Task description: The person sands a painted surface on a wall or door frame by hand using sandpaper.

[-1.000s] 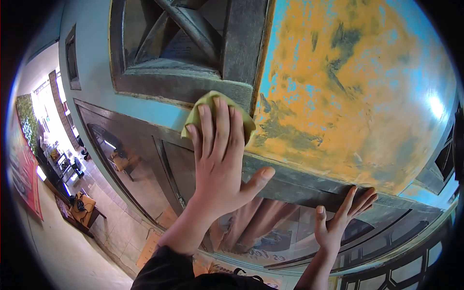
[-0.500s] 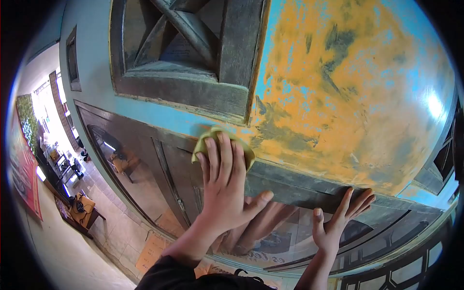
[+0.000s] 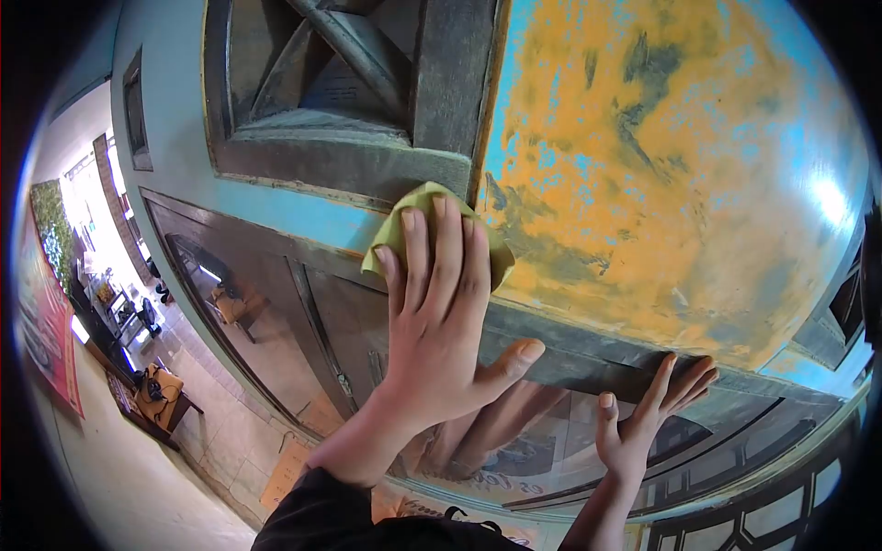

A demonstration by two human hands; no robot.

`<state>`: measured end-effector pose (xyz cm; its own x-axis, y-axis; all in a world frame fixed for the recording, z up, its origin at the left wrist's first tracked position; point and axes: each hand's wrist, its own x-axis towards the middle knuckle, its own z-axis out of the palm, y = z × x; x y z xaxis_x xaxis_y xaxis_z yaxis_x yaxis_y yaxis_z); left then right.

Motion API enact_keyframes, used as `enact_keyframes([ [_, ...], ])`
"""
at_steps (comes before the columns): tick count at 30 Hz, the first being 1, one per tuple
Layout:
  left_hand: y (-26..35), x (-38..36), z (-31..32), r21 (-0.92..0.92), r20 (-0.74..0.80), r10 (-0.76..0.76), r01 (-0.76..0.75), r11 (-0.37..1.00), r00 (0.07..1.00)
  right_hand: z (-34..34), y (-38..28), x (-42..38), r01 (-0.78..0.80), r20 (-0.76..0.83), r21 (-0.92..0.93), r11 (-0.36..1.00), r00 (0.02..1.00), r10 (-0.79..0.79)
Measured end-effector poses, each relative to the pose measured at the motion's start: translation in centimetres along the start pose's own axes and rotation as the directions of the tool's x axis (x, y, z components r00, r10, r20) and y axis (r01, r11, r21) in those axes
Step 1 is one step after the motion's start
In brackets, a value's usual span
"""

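Note:
My left hand (image 3: 439,321) lies with its fingers over a yellow-green sheet (image 3: 496,262), pressing it flat on the wall strip under the corner of the wooden vent frame (image 3: 349,165). Its thumb points away to the right, off the sheet. To the right, my right hand (image 3: 634,427) has its fingers spread, the fingertips resting on the dark wooden beam (image 3: 570,344) and nothing held. Above the beam, the wall (image 3: 570,184) shows patchy orange, blue and grey paint.
Below the beam are glass panes in a dark frame (image 3: 317,340). At the left, a chair (image 3: 158,397) with dark items on it stands on the tiled floor, near a red banner (image 3: 50,340). Dark latticework (image 3: 781,505) is at the lower right.
My left hand and the sheet have moved up and slightly right, now touching the vent frame's lower corner. My right hand has barely moved.

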<state>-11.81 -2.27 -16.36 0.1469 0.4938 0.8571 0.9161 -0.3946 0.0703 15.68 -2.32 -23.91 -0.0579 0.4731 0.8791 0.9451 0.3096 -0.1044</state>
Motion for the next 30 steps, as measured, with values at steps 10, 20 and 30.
enact_keyframes([
  [10,0.1,1.3,-0.2,0.024,-0.013,0.008,-0.008,1.0,1.0,0.0,0.2,-0.1,0.039,-0.007,-0.036,0.999,0.999,-0.039],
  [20,0.2,0.7,0.1,0.04,-0.016,0.016,-0.015,0.999,1.0,0.1,0.2,0.0,0.039,-0.018,-0.026,0.999,0.999,-0.04],
  [30,0.5,1.8,-0.2,0.07,-0.017,0.036,-0.035,0.997,0.999,0.0,0.2,-0.1,0.027,-0.006,-0.032,0.999,1.0,-0.027],
])
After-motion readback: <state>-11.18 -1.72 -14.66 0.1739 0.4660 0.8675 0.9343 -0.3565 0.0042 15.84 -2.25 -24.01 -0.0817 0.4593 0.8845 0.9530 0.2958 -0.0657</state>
